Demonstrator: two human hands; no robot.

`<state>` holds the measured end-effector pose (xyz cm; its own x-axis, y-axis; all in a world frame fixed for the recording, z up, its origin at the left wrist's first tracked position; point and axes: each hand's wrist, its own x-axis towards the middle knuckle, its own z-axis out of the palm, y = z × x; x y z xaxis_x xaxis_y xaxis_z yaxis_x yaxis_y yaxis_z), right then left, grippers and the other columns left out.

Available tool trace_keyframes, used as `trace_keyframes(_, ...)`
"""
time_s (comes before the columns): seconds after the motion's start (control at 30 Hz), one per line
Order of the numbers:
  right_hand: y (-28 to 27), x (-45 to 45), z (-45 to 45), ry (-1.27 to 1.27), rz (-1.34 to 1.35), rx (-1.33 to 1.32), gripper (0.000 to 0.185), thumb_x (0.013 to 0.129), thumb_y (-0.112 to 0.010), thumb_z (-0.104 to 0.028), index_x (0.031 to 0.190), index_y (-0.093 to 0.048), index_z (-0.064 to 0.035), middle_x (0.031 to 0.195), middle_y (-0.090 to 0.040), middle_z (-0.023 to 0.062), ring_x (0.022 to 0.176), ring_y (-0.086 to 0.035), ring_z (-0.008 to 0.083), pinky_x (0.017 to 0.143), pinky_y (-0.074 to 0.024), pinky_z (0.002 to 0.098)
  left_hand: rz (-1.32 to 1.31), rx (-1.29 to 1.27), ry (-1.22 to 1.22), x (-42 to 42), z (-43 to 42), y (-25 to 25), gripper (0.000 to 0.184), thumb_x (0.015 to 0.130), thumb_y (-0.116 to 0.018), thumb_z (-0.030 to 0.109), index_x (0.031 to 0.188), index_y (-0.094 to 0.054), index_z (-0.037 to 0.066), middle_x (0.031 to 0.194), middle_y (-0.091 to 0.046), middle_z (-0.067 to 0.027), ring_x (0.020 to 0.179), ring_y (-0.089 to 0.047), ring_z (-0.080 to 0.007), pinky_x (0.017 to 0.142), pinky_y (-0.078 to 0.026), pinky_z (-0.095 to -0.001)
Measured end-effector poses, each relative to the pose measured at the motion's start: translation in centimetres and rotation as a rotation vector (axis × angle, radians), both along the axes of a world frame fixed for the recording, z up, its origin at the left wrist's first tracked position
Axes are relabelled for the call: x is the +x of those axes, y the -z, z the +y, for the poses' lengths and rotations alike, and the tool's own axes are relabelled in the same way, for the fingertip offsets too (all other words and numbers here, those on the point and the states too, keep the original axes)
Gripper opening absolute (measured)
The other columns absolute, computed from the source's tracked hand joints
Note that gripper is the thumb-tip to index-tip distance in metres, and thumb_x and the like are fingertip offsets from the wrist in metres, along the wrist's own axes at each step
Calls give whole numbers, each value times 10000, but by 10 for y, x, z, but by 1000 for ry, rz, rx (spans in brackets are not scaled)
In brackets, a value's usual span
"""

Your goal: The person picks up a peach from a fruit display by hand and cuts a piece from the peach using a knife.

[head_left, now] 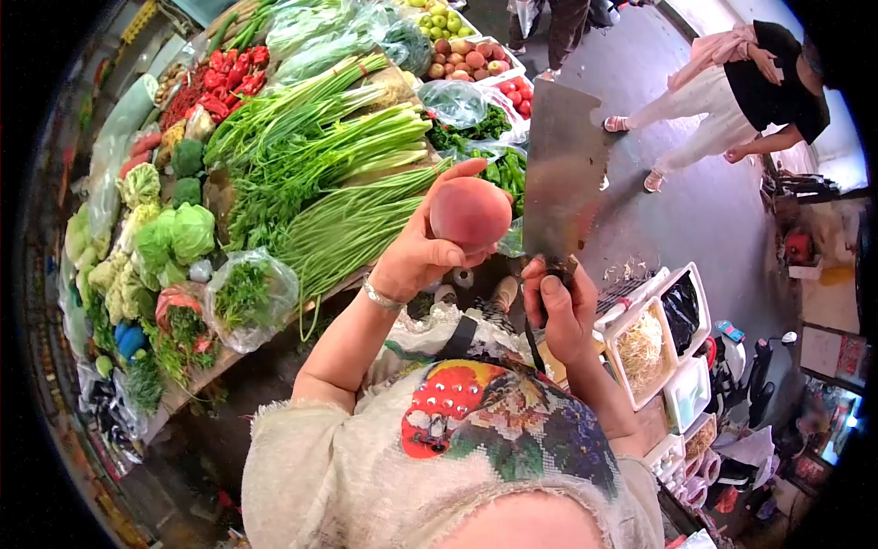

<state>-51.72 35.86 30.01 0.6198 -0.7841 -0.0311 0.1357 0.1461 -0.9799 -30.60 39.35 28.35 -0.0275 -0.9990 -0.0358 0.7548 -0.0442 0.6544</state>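
Note:
A round reddish-pink fruit (470,213), like a peach, rests in my left hand (423,240), whose fingers and thumb are curled round it. To its right, my right hand (559,300) is closed on the handle of a large cleaver (565,165). The wide metal blade stands up from my fist, with dark stains near its lower end. Fruit and blade are apart. Bunches of long green stalks (338,146) lie on the stall just left of my left hand.
Cauliflower (123,282), cabbage (176,236) and red peppers (229,80) fill the stall at left. Crates of tomatoes (518,96) and potatoes or fruit stand beyond. White boxes with bean sprouts (643,352) stand at lower right. A person (722,91) stands on the floor at upper right.

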Motion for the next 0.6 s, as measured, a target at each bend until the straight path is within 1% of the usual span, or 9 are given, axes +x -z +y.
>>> trace_keyframes(0.07,1,0,0,17,9,7,245,1008,-509,-238,1038,-560,0,639,-488,-10,520,-397,53,477,-306,220,4,68,-26,-2,3,0,1126,587,-862,159,1521,-234,130,1289,-555,-166,922,-670,-292,647,-549,-317)
trace_keyframes(0.1,2,-1,-1,34,-3,5,243,1011,-502,-238,1033,-559,-3,640,-486,-11,520,-397,51,477,-301,217,41,76,31,2,4,-1,1108,605,-824,123,1531,-215,134,1270,-561,-169,893,-673,-287,632,-529,-304)
trace_keyframes(0.2,4,1,0,67,-1,33,245,1019,-487,-247,1023,-558,-12,648,-482,-16,521,-397,49,476,-293,212,4,117,56,2,9,-11,1094,618,-791,104,1537,-199,135,1252,-562,-172,869,-669,-271,615,-510,-290)
trace_keyframes(0.23,6,1,0,71,5,45,249,1020,-490,-254,1026,-559,-15,650,-481,-16,522,-394,49,474,-290,212,-9,87,54,1,7,-9,1041,658,-776,88,1535,-217,135,1239,-562,-172,843,-661,-250,593,-487,-272)
trace_keyframes(0.27,7,0,0,77,10,57,253,1020,-493,-262,1029,-561,-18,652,-479,-17,522,-391,49,472,-288,213,-6,86,53,1,8,-7,1041,658,-776,88,1535,-217,135,1239,-562,-172,843,-661,-250,593,-487,-272)
trace_keyframes(0.33,6,0,2,78,13,53,259,1021,-495,-271,1031,-562,-20,653,-476,-17,521,-388,49,472,-286,213,-94,112,27,1,8,-4,974,690,-774,85,1518,-263,116,1235,-563,-169,819,-650,-234,577,-468,-261)
trace_keyframes(0.37,5,0,2,81,12,51,266,1022,-497,-279,1032,-562,-22,653,-473,-17,520,-384,49,472,-285,212,5,79,47,3,8,-1,885,747,-764,13,1488,-291,120,1081,-592,-149,771,-646,-204,568,-469,-237)
trace_keyframes(0.5,2,-3,5,97,-39,85,255,1021,-494,-267,1034,-563,-22,653,-471,-15,520,-383,51,472,-285,214,43,92,52,5,9,8,879,737,-788,43,1472,-310,109,1103,-593,-152,768,-644,-206,568,-477,-252)
trace_keyframes(0.6,1,-4,6,91,-62,82,251,1019,-496,-260,1032,-562,-17,651,-473,-15,526,-390,53,473,-289,217,-7,81,8,-1,8,11,869,729,-801,67,1458,-328,100,1141,-585,-158,761,-635,-202,572,-488,-267)
